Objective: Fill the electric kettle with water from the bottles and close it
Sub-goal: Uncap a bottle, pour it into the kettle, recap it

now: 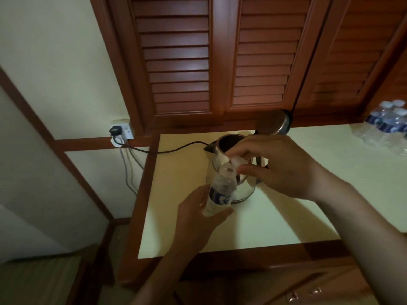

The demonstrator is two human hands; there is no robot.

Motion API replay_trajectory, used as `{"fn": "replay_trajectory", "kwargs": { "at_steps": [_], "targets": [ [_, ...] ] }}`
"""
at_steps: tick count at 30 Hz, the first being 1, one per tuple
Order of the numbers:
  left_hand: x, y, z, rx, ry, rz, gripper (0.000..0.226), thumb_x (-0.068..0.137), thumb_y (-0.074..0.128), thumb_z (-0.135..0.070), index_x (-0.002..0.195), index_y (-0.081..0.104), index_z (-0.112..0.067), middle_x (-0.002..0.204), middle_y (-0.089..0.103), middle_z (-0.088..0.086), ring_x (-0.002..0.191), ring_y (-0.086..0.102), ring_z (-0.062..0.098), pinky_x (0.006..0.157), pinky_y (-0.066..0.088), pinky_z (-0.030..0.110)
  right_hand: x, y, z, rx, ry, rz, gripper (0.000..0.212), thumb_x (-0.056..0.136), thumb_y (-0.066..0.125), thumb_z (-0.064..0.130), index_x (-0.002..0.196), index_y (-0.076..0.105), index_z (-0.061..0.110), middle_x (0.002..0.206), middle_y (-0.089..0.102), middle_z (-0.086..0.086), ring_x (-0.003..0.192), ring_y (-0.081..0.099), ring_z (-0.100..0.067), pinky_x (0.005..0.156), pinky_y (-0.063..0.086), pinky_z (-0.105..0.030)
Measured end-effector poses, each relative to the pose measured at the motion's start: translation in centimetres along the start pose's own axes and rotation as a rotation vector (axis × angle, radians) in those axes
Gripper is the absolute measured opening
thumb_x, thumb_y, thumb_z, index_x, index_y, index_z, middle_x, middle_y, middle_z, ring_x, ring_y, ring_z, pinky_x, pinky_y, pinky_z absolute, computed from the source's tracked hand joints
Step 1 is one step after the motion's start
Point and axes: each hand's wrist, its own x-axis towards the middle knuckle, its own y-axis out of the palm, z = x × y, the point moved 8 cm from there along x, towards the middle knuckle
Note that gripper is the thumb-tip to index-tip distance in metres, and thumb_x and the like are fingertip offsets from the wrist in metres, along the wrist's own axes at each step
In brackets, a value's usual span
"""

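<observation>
My left hand (pixel 198 219) is wrapped around the lower half of a small clear water bottle (pixel 220 192), fingers curled over its blue label, holding it tilted with the neck pointing away from me, in front of the kettle (pixel 245 190). My right hand (pixel 279 168) reaches in from the right, thumb and fingertips pinched together on a pale cap (pixel 239 161) right at the bottle's mouth; the blur keeps me from telling whether the cap is on the neck or just off it. The steel kettle stands on the cream bench (pixel 275 221) just beyond the bottle, its lid (pixel 273 125) tipped up and back, its dark inside showing. A black cord (pixel 171 149) runs left from it to a wall socket (pixel 122 130). At the far right of the bench sits a wrapped pack of bottles (pixel 387 128). Brown louvred doors (pixel 176 62) rise behind the bench.
</observation>
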Motion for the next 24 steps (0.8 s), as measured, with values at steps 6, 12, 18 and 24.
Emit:
{"fn": "replay_trajectory", "kwargs": {
  "at_steps": [6,12,18,24],
  "targets": [
    [-0.1,-0.3,1.8,-0.073,-0.105,-0.037,0.049,0.07,0.09,-0.022,0.111,0.065,-0.033,0.104,0.075,-0.015,0.096,0.07,-0.002,0.089,0.059,0.026,-5.2,3.0,-5.0,0.137,0.234,-0.08,0.031,0.077,0.081,0.031,0.106,0.073,0.025,0.094,0.07,0.017,0.087,0.065,-0.001,0.075,0.052,-0.019],
    [0.2,-1.1,1.2,-0.065,-0.087,-0.084,0.05,0.072,0.089,-0.024,0.113,0.065,-0.04,0.105,0.074,-0.022,0.099,0.07,-0.001,0.091,0.057,0.024,-10.1,9.8,-13.5,0.063,0.422,-0.12,0.024,0.072,0.085,0.027,0.091,0.071,0.026,0.087,0.064,0.014,0.081,0.063,-0.005,0.072,0.043,-0.008],
    [0.6,-1.7,0.5,-0.057,-0.077,-0.159,0.057,0.072,0.089,-0.023,0.115,0.06,-0.048,0.11,0.072,-0.027,0.105,0.068,-0.003,0.092,0.055,0.021,-11.7,11.5,-14.8,-0.052,0.399,-0.257,0.027,0.077,0.076,0.044,0.091,0.073,0.021,0.088,0.065,0.014,0.09,0.055,-0.006,0.079,0.043,-0.02],
    [1.9,-3.2,-0.8,0.013,-0.01,-0.267,0.061,0.069,0.091,-0.025,0.124,0.065,-0.021,0.108,0.073,-0.016,0.101,0.068,-0.004,0.091,0.057,0.025,-11.4,12.1,-15.8,-0.043,0.418,-0.254,0.032,0.073,0.08,0.045,0.096,0.072,0.023,0.097,0.064,0.014,0.098,0.057,-0.009,0.087,0.047,-0.025]
  ]
}}
